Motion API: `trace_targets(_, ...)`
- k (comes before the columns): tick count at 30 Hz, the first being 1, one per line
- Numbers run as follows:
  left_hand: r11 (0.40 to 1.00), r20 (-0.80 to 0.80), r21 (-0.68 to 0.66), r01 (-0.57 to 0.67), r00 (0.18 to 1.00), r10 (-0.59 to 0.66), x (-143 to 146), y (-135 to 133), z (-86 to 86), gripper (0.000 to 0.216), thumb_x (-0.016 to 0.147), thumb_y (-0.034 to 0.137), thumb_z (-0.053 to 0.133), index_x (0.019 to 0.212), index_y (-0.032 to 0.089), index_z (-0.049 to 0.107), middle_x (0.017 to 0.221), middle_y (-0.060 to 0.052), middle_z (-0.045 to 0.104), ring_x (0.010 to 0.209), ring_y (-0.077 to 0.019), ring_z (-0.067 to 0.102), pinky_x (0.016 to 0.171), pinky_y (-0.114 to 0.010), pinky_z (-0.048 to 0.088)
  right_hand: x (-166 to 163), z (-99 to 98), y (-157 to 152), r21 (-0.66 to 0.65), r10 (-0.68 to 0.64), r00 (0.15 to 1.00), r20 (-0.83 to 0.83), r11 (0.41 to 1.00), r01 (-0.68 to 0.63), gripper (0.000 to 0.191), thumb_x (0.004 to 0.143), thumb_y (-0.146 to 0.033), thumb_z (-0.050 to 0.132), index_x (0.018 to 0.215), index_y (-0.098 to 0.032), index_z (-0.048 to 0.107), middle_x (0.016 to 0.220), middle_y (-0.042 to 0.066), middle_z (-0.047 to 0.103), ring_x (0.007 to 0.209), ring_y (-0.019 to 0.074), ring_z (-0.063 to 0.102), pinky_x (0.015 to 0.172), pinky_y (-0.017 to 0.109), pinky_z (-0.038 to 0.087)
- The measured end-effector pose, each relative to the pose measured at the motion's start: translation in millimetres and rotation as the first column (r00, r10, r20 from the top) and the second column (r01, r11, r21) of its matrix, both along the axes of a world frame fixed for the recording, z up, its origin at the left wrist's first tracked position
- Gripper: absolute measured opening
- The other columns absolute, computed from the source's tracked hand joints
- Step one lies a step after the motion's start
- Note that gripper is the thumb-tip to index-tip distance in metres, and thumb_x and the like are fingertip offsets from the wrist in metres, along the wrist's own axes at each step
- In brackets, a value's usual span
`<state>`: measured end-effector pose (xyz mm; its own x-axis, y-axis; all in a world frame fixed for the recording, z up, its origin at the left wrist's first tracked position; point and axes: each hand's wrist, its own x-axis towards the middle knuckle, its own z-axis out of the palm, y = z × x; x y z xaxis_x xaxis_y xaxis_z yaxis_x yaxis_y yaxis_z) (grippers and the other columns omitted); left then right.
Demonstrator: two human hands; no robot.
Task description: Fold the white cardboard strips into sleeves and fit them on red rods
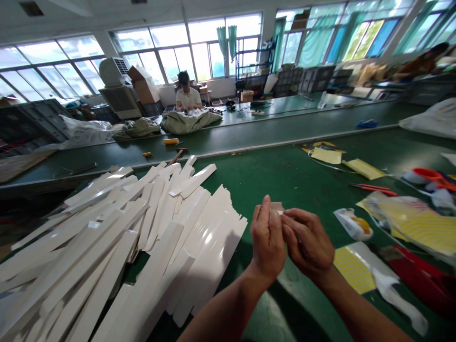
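held piece [277, 207] mostly hidden, red object [423, 273] cut off

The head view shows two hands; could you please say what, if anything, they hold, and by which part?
A small brownish piece, held between the left hand and right hand; its far end shows, but the exact place of grip is hidden.

No text can be read — the faint print on the white plastic sack [85, 136] at far left is too blurred.

A beige piece [277, 206] (mostly hidden) is held between left hand [269, 240] and right hand [309, 241].
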<state>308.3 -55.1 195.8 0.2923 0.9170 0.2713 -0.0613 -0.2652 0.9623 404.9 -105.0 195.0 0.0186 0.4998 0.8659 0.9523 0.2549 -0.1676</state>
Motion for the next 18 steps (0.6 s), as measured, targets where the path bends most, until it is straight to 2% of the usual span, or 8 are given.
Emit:
trace_targets(2,0.984,0.142,-0.148,0.096,0.987,-0.075,-2.5,2.3,-0.4,0.048,0.101,0.035,0.032,0.138,0.017,0.056,0.141,-0.01,0.057,0.131,-0.022,0.05,0.112,-0.035,0.038,3.6,4.4,2.3,-0.04,0.061,0.995,-0.083,0.997,-0.065,0.015,0.091,-0.008,0.053,0.1,-0.017,0.063,0.098,0.01,0.062,0.091,0.0192,0.063,0.077,0.032,0.053)
trace_targets(4,0.951,0.261,-0.245,0.188,0.958,-0.122,-4.6,4.7,2.9,0.047,0.098,0.032,0.037,0.14,0.018,0.053,0.139,-0.008,0.059,0.129,-0.0211,0.052,0.11,-0.032,0.039,4.9,9.0,4.7,-0.102,0.081,0.964,-0.254,0.989,-0.11,0.01,0.092,-0.012,0.053,0.09,-0.019,0.06,0.092,0.006,0.059,0.085,0.0171,0.061,0.073,0.03,0.051)
trace_targets(7,0.872,0.371,-0.394,0.292,0.918,-0.139,-2.9,9.5,12.8,0.053,0.088,0.022,0.047,0.141,0.017,0.05,0.113,-0.006,0.07,0.101,-0.0184,0.065,0.089,-0.028,0.05,5.3,15.6,8.4,-0.259,0.051,0.809,-0.586,0.934,-0.247,0.004,0.091,-0.021,0.055,0.095,-0.022,0.053,0.093,0.002,0.058,0.063,0.0111,0.057,0.053,0.024,0.046)
trace_targets(9,0.822,0.405,-0.472,0.318,0.907,-0.119,1.7,12.5,18.1,0.047,0.08,0.017,0.049,0.126,0.015,0.058,0.094,-0.004,0.069,0.083,-0.0162,0.065,0.075,-0.026,0.051,5.8,20.0,10.4,-0.325,0.036,0.719,-0.694,0.875,-0.358,0.019,0.091,-0.021,0.054,0.109,-0.024,0.051,0.099,0.001,0.059,0.058,0.0092,0.056,0.048,0.022,0.044)
trace_targets(11,0.828,0.379,-0.501,0.251,0.924,-0.051,7.2,13.6,18.0,0.03,0.078,0.018,0.05,0.106,0.015,0.059,0.084,-0.002,0.063,0.074,-0.0147,0.062,0.069,-0.025,0.05,6.7,23.7,11.8,-0.333,0.084,0.755,-0.65,0.862,-0.383,0.023,0.09,-0.018,0.051,0.112,-0.024,0.055,0.102,0.003,0.061,0.07,0.0123,0.061,0.057,0.024,0.049)
trace_targets(13,0.891,0.302,-0.447,0.078,0.951,0.069,11.2,11.8,10.2,0.014,0.086,0.026,0.048,0.095,0.017,0.055,0.08,0.0,0.059,0.072,-0.014,0.059,0.068,-0.025,0.049,8.1,26.4,12.7,-0.296,0.134,0.843,-0.52,0.898,-0.326,0.018,0.088,-0.015,0.05,0.099,-0.022,0.062,0.097,0.004,0.061,0.082,0.0159,0.061,0.069,0.028,0.05)
trace_targets(15,0.95,0.233,-0.301,-0.084,0.96,0.158,12.4,7.6,-4.4,0.027,0.098,0.038,0.037,0.094,0.018,0.054,0.084,-0.003,0.058,0.077,-0.0146,0.058,0.074,-0.027,0.05,10.8,28.3,13.3,-0.253,0.162,0.893,-0.421,0.924,-0.287,0.016,0.088,-0.013,0.05,0.09,-0.021,0.064,0.091,0.004,0.06,0.084,0.0169,0.06,0.07,0.029,0.049)
trace_targets(18,0.995,0.143,-0.008,-0.096,0.985,0.096,10.4,2.0,-30.2,0.052,0.097,0.06,0.031,0.114,0.016,0.053,0.103,-0.01,0.062,0.091,-0.0184,0.061,0.085,-0.032,0.051,18.8,32.8,13.5,-0.3,0.234,0.897,-0.375,0.885,-0.356,0.018,0.09,-0.015,0.05,0.091,-0.021,0.067,0.092,0.005,0.06,0.082,0.0162,0.06,0.068,0.028,0.049)
